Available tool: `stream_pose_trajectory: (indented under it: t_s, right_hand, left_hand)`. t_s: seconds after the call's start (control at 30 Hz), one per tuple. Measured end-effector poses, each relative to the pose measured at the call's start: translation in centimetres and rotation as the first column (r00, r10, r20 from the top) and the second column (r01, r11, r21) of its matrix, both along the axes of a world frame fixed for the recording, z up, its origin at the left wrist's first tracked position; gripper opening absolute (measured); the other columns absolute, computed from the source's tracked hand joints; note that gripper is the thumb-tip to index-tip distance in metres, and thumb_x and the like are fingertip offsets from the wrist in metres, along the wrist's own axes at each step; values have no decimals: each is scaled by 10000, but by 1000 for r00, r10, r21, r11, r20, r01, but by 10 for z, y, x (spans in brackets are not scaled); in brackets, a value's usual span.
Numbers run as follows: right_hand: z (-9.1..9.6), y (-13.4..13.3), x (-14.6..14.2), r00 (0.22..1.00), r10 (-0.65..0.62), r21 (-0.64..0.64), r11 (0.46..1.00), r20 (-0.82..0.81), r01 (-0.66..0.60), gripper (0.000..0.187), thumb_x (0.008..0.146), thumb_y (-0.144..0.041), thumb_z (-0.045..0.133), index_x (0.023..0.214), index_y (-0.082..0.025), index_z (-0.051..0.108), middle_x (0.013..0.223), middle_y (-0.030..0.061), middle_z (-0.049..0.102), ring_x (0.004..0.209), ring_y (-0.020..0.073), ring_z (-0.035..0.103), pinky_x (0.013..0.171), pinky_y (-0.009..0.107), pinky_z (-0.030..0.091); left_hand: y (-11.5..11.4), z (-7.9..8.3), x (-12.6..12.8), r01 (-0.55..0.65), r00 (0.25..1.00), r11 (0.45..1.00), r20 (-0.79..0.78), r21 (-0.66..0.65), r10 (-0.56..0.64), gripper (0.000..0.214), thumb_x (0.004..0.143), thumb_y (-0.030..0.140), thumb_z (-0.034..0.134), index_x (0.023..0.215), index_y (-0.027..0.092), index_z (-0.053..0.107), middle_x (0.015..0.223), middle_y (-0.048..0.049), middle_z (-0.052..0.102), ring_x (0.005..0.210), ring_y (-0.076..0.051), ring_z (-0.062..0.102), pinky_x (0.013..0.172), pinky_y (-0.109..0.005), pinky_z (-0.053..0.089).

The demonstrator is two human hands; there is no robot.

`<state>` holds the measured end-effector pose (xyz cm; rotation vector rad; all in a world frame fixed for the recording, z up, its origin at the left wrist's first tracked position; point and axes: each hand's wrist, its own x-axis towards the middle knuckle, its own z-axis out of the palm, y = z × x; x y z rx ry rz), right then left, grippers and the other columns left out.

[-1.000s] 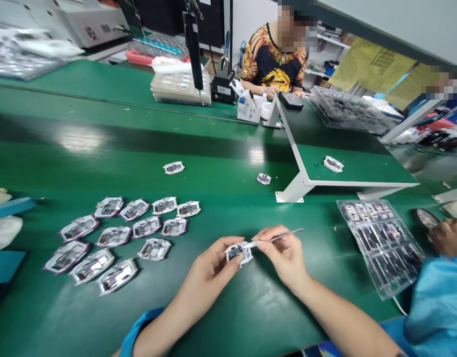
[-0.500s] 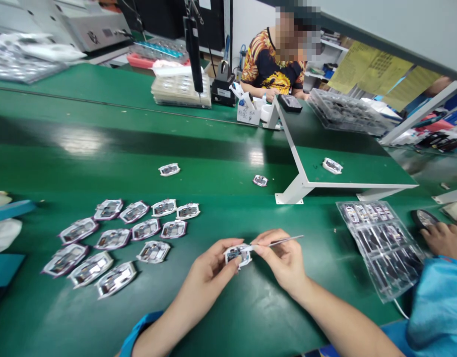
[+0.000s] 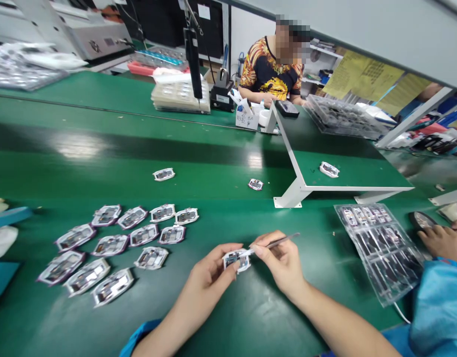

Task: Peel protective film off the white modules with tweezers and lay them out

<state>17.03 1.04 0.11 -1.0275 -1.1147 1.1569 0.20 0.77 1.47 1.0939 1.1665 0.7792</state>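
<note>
My left hand pinches a small white-framed electronic part just above the green table. My right hand is closed on thin metal tweezers, whose tip meets the part's right edge. Left of my hands, several similar parts lie in rows on the table, some with purple rims.
A clear tray of parts lies at the right, beside a co-worker's hand and blue sleeve. A white stand with a green top carries one part. Two loose parts lie further out. Another person sits across the table.
My hands, the part and the tweezers have stayed together with only slight shifts. The view has tilted a little; the co-worker's hand at the right has moved slightly.
</note>
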Motion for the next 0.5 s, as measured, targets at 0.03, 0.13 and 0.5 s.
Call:
stream_pose_trajectory:
  t_s: [0.03, 0.13, 0.5]
  right_hand:
    - [0, 0, 0, 1000, -8, -6, 1000, 2, 8, 134, 788, -316, 755, 773, -211, 673, 763, 27, 715, 726, 181, 678, 690, 301, 547]
    - [0, -1, -1, 1000, -21, -7, 1000, 5, 21, 134, 784, -318, 758, 772, -214, 675, 760, 25, 714, 718, 179, 677, 685, 300, 550]
    - [2, -4, -1, 1000, 12, 101, 995, -8, -12, 41, 828, -201, 714, 815, -230, 689, 783, 19, 721, 755, 175, 686, 709, 299, 549]
  left_hand:
    - [0, 1, 0, -1, 1000, 1000, 1, 0, 1, 346, 726, 403, 664, 994, 185, 645, 722, -5, 644, 636, -165, 544, 613, -262, 439]
    - [0, 2, 0, -7, 1000, 1000, 7, -3, 7, 332, 722, 398, 667, 983, 194, 647, 705, 3, 638, 630, -164, 542, 605, -259, 438]
    - [0, 3, 0, -22, 999, 1000, 34, -21, 23, 335, 716, 386, 690, 986, 190, 666, 745, -9, 674, 652, -164, 566, 612, -254, 454]
